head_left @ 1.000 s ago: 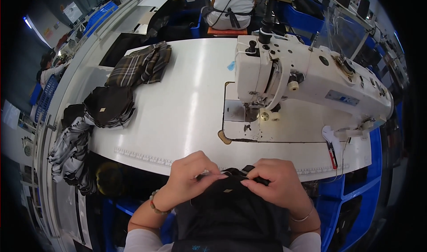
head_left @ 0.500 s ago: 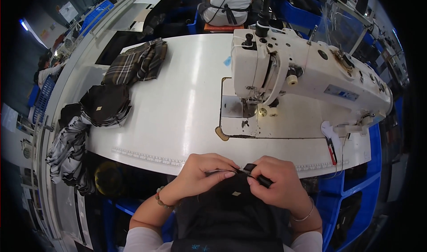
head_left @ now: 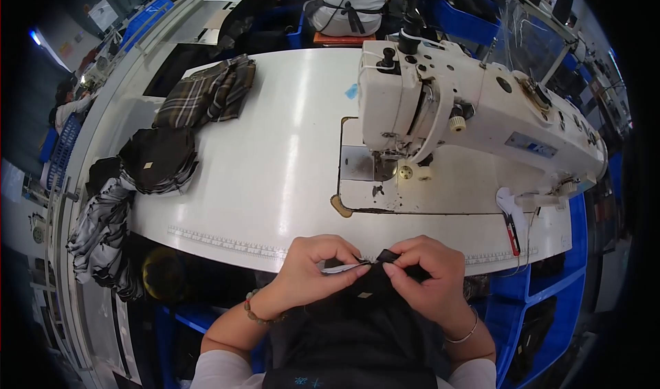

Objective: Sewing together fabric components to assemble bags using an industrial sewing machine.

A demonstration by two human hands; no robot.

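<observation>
At the table's front edge, a black fabric piece (head_left: 354,287) with a small beige tag (head_left: 365,295) hangs between my hands over my dark lap. Thumb and fingers of my left hand (head_left: 313,271) pinch its upper left edge, where a whitish strip shows. My right hand (head_left: 434,277) is closed on a folded dark corner that sticks up between thumb and forefinger. The two fingertips are a short gap apart. Behind them stands a white sewing machine (head_left: 467,107), its needle area (head_left: 385,165) beyond my hands.
Plaid fabric (head_left: 196,100) and a stack of black fabric pieces (head_left: 158,159) lie on the left of the white table (head_left: 275,135). Crumpled grey-and-black cloth (head_left: 103,227) droops over the left side. Red-handled snips (head_left: 512,234) lie at the right; blue bins (head_left: 543,299) are below. Another person (head_left: 347,7) sits ahead.
My right hand has shifted slightly right and its fingers have uncurled somewhat, with the dark corner now standing up. More of the whitish strip shows at my left hand.
</observation>
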